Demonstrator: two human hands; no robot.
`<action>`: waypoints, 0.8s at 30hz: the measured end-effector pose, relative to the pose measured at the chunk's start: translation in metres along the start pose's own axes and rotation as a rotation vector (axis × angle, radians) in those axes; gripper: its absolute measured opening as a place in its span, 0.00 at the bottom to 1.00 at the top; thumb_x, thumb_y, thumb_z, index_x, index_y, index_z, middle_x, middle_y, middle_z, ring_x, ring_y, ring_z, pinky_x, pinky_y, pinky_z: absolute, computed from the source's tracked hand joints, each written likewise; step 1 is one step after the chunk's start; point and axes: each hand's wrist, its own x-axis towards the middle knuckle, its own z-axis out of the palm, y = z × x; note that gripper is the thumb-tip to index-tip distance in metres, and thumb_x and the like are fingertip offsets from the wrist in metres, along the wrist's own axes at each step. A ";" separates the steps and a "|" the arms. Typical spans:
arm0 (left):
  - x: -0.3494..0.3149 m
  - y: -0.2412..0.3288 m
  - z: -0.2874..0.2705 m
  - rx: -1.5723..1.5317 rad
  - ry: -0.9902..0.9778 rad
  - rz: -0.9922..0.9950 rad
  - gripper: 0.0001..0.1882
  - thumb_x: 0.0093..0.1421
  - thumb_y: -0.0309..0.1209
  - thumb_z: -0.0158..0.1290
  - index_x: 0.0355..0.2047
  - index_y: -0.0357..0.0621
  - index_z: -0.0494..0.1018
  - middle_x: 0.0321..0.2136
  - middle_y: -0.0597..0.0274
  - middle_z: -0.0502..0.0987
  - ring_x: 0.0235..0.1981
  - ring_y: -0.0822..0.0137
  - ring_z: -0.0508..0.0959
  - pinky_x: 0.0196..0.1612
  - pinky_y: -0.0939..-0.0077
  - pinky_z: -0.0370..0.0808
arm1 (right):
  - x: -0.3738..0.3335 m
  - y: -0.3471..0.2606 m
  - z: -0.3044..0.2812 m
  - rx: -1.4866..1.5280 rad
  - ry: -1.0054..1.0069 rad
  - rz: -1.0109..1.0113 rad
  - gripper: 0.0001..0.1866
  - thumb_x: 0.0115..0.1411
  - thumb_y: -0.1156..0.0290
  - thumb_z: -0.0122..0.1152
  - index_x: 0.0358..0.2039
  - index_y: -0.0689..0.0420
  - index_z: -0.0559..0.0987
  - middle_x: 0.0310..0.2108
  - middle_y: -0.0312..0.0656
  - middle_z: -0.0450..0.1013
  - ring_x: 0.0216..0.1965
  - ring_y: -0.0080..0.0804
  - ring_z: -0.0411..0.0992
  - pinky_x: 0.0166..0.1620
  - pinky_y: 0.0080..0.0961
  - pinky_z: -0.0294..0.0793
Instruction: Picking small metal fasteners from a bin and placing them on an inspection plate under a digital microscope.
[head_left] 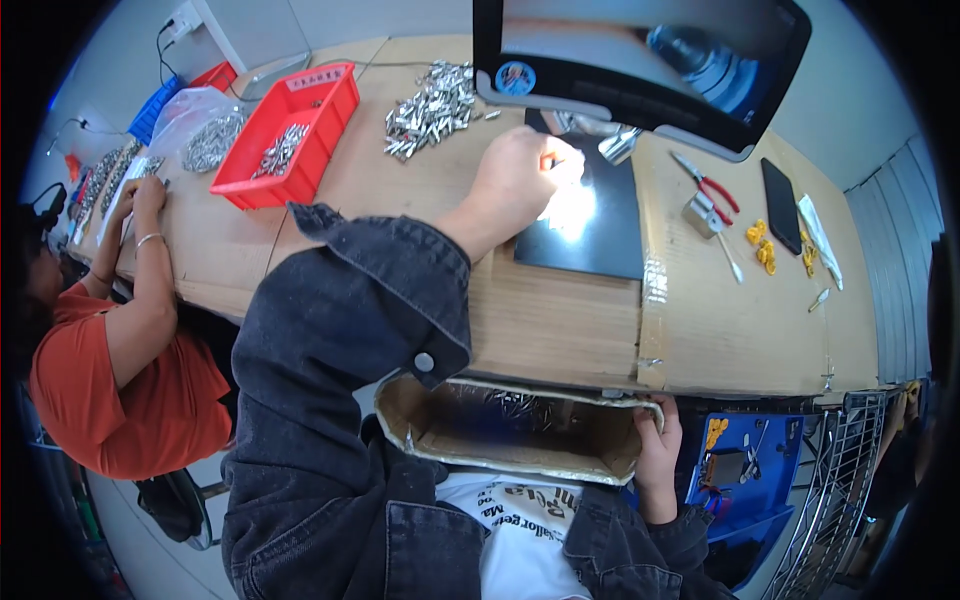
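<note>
Nearest the person, a cardboard box (520, 440) hangs just under the near edge of the wooden surface (560, 320), its long axis running left to right along that edge and its open top facing up, with a few small metal pieces lying inside. The right hand (658, 445) grips the box's right end, fingers (652, 412) curled over the rim. Beyond the edge lies a stretch of bare board, open room before the black mat (600, 235). The left hand (515, 180) reaches across in a dark denim sleeve and rests at the mat's left edge, its fingers closed in a loose fist; what they pinch cannot be told under the glare. Just past it a heap of silver metal parts (432, 108) spreads beside a red bin (300, 150) holding more. To the right, well apart, lie red-handled pliers (712, 186), yellow clips (762, 245) and a black phone (780, 205). A dark monitor (640, 60) overhangs the far side. At the far left another person in orange works at the surface's end.
</note>
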 end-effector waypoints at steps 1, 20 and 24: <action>0.001 0.001 -0.001 0.008 -0.015 -0.006 0.11 0.51 0.18 0.53 0.34 0.31 0.79 0.31 0.48 0.76 0.30 0.58 0.75 0.37 0.70 0.74 | 0.000 0.000 -0.001 -0.008 -0.006 0.015 0.11 0.59 0.76 0.52 0.43 0.63 0.72 0.38 0.41 0.70 0.35 0.27 0.65 0.42 0.21 0.66; -0.081 0.057 -0.032 0.123 -0.655 0.316 0.03 0.55 0.26 0.54 0.26 0.39 0.74 0.26 0.59 0.76 0.24 0.65 0.72 0.32 0.73 0.72 | 0.002 0.006 -0.003 0.027 0.000 -0.004 0.11 0.60 0.76 0.52 0.43 0.62 0.72 0.37 0.40 0.70 0.33 0.26 0.65 0.40 0.20 0.65; -0.093 0.055 -0.042 0.126 -0.880 0.318 0.03 0.55 0.26 0.53 0.27 0.40 0.74 0.27 0.59 0.77 0.24 0.64 0.73 0.31 0.71 0.72 | 0.002 0.003 -0.003 0.040 -0.030 0.009 0.12 0.61 0.75 0.52 0.45 0.60 0.71 0.38 0.39 0.70 0.36 0.25 0.65 0.43 0.19 0.64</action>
